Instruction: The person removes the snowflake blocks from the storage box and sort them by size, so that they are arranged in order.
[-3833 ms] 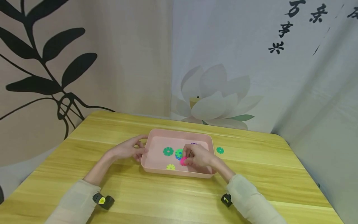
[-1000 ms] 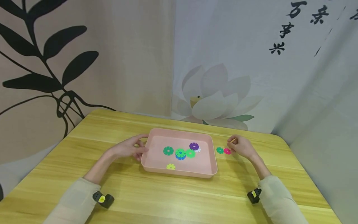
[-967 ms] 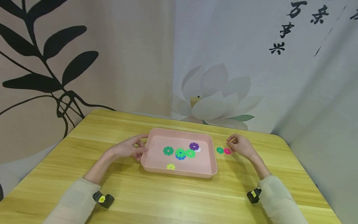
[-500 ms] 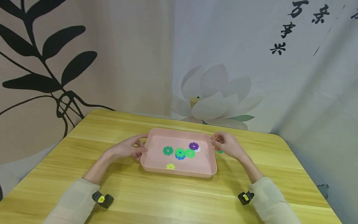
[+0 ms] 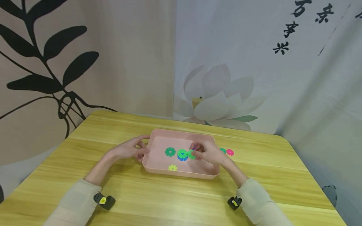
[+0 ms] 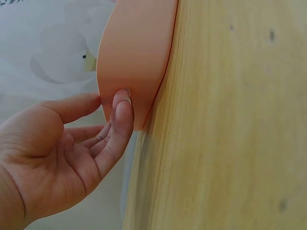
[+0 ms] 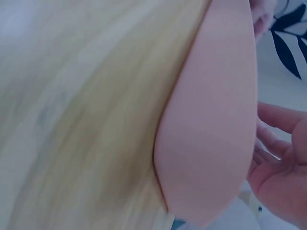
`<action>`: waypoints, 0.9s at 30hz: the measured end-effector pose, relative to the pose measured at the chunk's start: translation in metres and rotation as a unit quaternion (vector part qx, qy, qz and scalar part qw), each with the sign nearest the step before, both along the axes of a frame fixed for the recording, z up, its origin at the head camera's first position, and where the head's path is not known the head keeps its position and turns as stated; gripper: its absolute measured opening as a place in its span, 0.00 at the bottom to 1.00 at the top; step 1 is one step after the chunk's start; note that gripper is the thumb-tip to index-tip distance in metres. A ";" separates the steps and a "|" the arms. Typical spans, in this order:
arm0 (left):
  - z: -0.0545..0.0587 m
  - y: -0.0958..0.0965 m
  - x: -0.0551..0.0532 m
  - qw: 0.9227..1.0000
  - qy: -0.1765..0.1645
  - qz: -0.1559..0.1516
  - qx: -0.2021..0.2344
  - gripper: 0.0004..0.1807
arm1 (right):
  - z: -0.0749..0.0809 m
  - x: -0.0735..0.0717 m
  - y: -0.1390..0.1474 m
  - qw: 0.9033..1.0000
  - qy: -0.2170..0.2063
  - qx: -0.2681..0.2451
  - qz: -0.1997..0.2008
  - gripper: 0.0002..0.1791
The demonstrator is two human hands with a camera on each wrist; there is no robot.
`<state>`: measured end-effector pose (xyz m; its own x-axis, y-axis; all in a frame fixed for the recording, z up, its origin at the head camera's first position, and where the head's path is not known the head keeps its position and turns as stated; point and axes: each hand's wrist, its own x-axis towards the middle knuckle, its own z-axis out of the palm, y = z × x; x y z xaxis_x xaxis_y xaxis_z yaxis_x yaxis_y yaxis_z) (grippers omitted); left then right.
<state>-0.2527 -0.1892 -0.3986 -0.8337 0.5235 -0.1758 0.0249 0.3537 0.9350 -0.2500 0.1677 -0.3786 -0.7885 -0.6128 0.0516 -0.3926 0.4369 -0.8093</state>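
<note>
In the head view a pink tray lies on the wooden table, with several flat, notched, flower-like plastic discs in it. My left hand holds its left end; in the left wrist view the thumb is at the rim and fingertips lie on the outer wall. My right hand is over the right half, fingers bent down beside a light green disc; whether they pinch anything is hidden. A sliver of purple disc shows by the fingertips. Left of it lie a green disc overlapping a blue disc, a dark green disc and a yellow disc.
Right of the tray, a pink disc and a partly covered green disc lie on the wooden table. A curtain printed with plants and writing hangs behind the table.
The right hand carried the pink disc out of the tray to the table beside the green one, let go, then moved left, back over the tray. The left hand stays at the tray's end.
</note>
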 end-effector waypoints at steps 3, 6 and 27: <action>0.000 0.000 0.000 1.000 0.001 -0.001 0.002 0.38 | -0.004 0.004 -0.013 0.999 0.002 0.031 0.008 0.08; 0.000 0.000 0.000 1.000 0.002 -0.001 0.001 0.38 | -0.007 0.008 -0.026 0.998 0.007 0.063 0.020 0.08; -0.003 0.000 0.000 1.000 0.006 -0.010 0.006 0.38 | -0.020 0.012 -0.062 0.982 0.047 0.158 0.088 0.11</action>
